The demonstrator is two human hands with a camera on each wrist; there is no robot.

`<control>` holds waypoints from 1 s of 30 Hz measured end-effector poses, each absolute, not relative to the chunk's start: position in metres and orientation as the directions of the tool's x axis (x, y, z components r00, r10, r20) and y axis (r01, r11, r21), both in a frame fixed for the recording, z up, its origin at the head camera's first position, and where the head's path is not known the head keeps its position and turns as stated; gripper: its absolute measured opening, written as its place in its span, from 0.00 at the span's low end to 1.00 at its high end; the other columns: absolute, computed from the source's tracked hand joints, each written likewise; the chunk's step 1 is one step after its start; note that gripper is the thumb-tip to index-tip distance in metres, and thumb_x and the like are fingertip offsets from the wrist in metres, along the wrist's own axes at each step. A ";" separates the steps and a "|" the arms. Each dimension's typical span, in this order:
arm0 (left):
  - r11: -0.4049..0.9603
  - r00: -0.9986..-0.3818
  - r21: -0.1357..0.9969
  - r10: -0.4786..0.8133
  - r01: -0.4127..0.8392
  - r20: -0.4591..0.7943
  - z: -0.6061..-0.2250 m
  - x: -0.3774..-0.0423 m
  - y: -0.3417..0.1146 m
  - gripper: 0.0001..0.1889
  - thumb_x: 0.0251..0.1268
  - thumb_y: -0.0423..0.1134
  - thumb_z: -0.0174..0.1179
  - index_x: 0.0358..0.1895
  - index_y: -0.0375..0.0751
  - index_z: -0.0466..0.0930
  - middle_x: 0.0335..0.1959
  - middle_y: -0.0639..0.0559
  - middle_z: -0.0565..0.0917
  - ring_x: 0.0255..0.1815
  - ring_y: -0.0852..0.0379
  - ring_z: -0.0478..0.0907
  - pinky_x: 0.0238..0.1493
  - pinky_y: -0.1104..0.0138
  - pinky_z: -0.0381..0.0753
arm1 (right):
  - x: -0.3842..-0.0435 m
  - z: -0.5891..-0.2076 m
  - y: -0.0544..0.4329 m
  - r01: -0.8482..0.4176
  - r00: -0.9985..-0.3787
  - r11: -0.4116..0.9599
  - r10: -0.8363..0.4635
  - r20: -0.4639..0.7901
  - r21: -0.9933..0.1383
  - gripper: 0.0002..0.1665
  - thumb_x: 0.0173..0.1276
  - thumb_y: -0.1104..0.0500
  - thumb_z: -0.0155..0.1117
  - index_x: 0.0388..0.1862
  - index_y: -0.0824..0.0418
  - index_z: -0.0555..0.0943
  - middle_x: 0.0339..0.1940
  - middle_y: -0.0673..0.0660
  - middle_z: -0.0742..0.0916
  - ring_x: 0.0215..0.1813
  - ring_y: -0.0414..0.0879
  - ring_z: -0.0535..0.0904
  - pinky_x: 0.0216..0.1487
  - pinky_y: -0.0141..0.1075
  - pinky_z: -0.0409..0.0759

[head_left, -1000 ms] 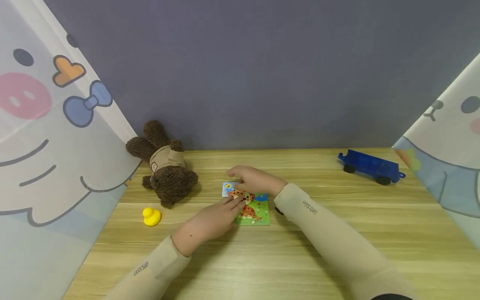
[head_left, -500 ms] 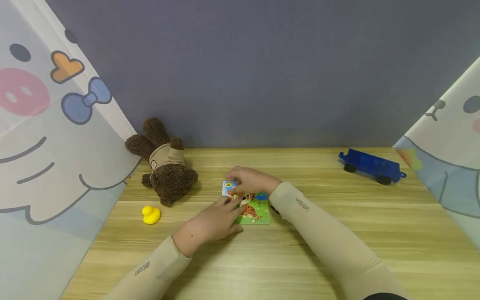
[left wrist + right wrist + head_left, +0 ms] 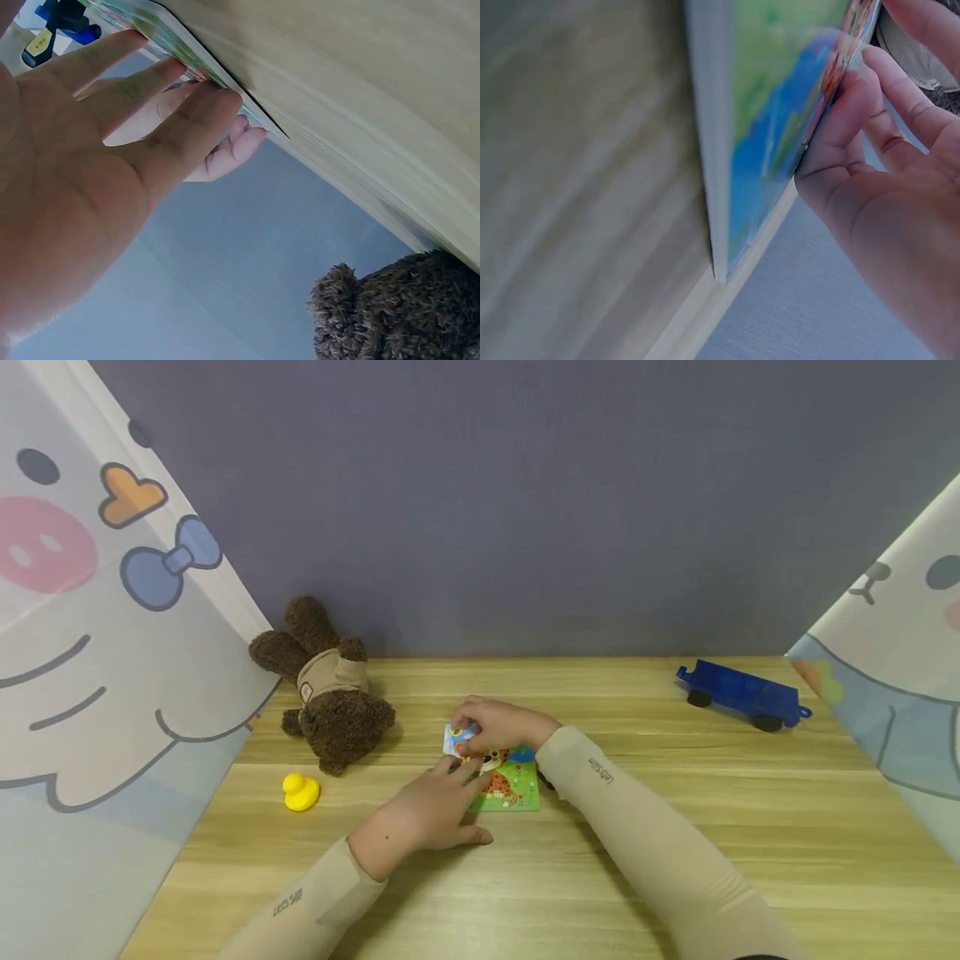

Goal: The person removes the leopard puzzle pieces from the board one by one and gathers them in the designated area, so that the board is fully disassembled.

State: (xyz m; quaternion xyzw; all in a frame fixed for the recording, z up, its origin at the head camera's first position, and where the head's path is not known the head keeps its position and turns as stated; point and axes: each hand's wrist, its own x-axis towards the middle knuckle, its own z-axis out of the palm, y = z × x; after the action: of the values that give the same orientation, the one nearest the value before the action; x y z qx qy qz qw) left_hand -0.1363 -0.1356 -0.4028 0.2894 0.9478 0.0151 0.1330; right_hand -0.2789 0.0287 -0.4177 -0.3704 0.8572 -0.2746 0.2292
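Note:
A thin picture board (image 3: 517, 785) showing a spotted leopard on green and blue lies flat on the wooden table; its surface is partly covered by both hands. My left hand (image 3: 431, 806) rests its outstretched fingers on the board's lower left part, with the thumb out on the table in front. In the left wrist view the left fingers (image 3: 124, 90) lie along the picture. My right hand (image 3: 498, 724) arches over the upper left corner, thumb and fingertips touching the board. The right thumb (image 3: 851, 105) bends against the picture; whether anything is pinched there is hidden.
A brown plush bear (image 3: 341, 727) lies at the back left, with a yellow rubber duck (image 3: 301, 792) in front of it. At the back right stands a blue toy wagon (image 3: 742, 693). A grey panel (image 3: 525, 510) rises behind the table (image 3: 637, 693).
My right hand has drawn back slightly and its fingers have curled more over the board's upper left corner. My left thumb has spread away from the other fingers onto the table.

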 end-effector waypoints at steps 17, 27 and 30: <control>0.847 -0.801 0.158 0.532 0.508 -0.276 -0.398 -0.137 -0.134 0.47 0.70 0.72 0.61 0.83 0.46 0.67 0.87 0.42 0.62 0.85 0.28 0.59 0.83 0.43 0.72 | -0.282 -0.416 0.026 -0.501 -0.601 0.593 -0.762 -0.239 -0.630 0.26 0.74 0.49 0.74 0.65 0.53 0.78 0.65 0.54 0.78 0.67 0.48 0.74 0.73 0.46 0.80; 0.855 -0.802 0.163 0.519 0.493 -0.294 -0.395 -0.140 -0.131 0.48 0.70 0.73 0.61 0.83 0.47 0.66 0.88 0.43 0.61 0.85 0.28 0.58 0.79 0.42 0.76 | -0.283 -0.412 0.028 -0.462 -0.604 0.597 -0.753 -0.260 -0.656 0.26 0.73 0.52 0.74 0.65 0.50 0.76 0.65 0.55 0.75 0.65 0.49 0.73 0.69 0.45 0.80; 0.856 -0.802 0.164 0.516 0.489 -0.301 -0.395 -0.140 -0.132 0.48 0.69 0.73 0.62 0.83 0.47 0.66 0.88 0.43 0.61 0.85 0.29 0.59 0.78 0.43 0.77 | -0.283 -0.413 0.028 -0.449 -0.602 0.589 -0.755 -0.260 -0.672 0.26 0.73 0.53 0.74 0.65 0.49 0.75 0.65 0.56 0.75 0.65 0.50 0.74 0.68 0.46 0.80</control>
State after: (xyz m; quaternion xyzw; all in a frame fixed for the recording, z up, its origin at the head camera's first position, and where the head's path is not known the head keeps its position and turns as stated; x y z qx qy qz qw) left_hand -0.1400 -0.1316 -0.3946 0.2650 0.9484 0.0392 0.1694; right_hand -0.2831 0.0284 -0.4130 -0.3543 0.8492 -0.2826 0.2710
